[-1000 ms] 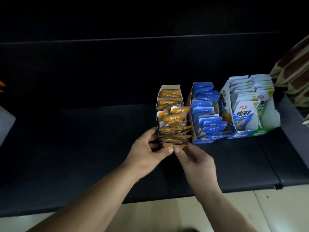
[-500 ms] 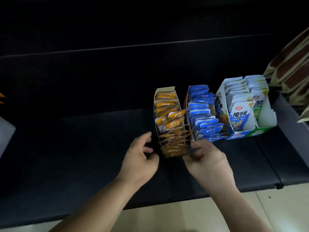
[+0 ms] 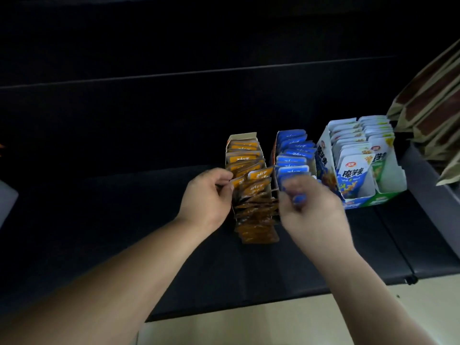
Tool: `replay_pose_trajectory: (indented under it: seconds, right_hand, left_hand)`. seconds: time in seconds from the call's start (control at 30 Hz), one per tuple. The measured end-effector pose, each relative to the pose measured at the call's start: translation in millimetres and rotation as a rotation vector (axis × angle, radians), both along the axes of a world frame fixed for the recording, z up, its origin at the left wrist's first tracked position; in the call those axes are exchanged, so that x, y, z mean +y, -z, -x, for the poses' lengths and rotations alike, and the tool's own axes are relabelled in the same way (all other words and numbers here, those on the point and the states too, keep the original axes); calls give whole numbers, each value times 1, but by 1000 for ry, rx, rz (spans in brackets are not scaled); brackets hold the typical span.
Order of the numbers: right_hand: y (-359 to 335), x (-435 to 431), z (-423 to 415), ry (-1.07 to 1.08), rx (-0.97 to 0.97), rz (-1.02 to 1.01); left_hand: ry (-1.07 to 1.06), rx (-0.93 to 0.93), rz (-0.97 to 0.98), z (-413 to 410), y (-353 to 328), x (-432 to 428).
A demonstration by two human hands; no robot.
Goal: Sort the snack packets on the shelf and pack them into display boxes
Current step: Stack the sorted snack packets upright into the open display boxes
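Note:
Three display boxes stand side by side on a dark shelf [image 3: 124,232]. The left box [image 3: 242,138] holds several orange packets [image 3: 251,192], the middle box holds blue packets [image 3: 292,155], and the right white box [image 3: 395,175] holds white-and-blue and green packets. My left hand [image 3: 207,197] grips the left side of the orange box with curled fingers, pinching at the packets there. My right hand [image 3: 308,207], blurred, is curled at the front of the blue box and seems to pinch a blue packet [image 3: 298,199].
Brown and tan snack bags [image 3: 433,95] lean in from the right edge, beside a grey shelf side [image 3: 428,180]. A pale object [image 3: 6,202] sits at the far left edge. Beige floor [image 3: 273,327] lies below the shelf's front lip.
Both hands moved up from the front of the orange box. My left hand now grips the box's left side; my right hand shifted right to the blue packets.

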State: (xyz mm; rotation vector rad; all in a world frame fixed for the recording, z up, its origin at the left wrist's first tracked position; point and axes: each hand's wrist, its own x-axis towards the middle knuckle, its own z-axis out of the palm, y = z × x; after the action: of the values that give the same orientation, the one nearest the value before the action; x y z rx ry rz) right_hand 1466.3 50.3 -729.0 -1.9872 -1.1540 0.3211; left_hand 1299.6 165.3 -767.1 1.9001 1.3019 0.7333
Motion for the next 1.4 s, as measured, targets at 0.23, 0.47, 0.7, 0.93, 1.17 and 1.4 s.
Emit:
replay_pose_trajectory:
  seconds: [0.23,0.47,0.7,0.93,1.17,1.4]
  right_hand:
    - [2,62,1,-241,-268,303]
    - [13,62,-13,-222,34,85]
    - [20,50,-13,-251,-54,-8]
    - [14,42,-22,-217,-184,132]
    - [21,44,-23,-200,-317,181]
    - [38,45,-25,-128,-370,75]
  left_hand:
    - [45,-3,-17,-8,-4,23]
    - [66,-72,-72,-16,-8,30]
    - [142,11,-87,-2,-3,25]
    - [243,78,-65,21,-9,12]
    - [354,118,-351,8,-4,17]
    - [447,295,-407,-10,1,12]
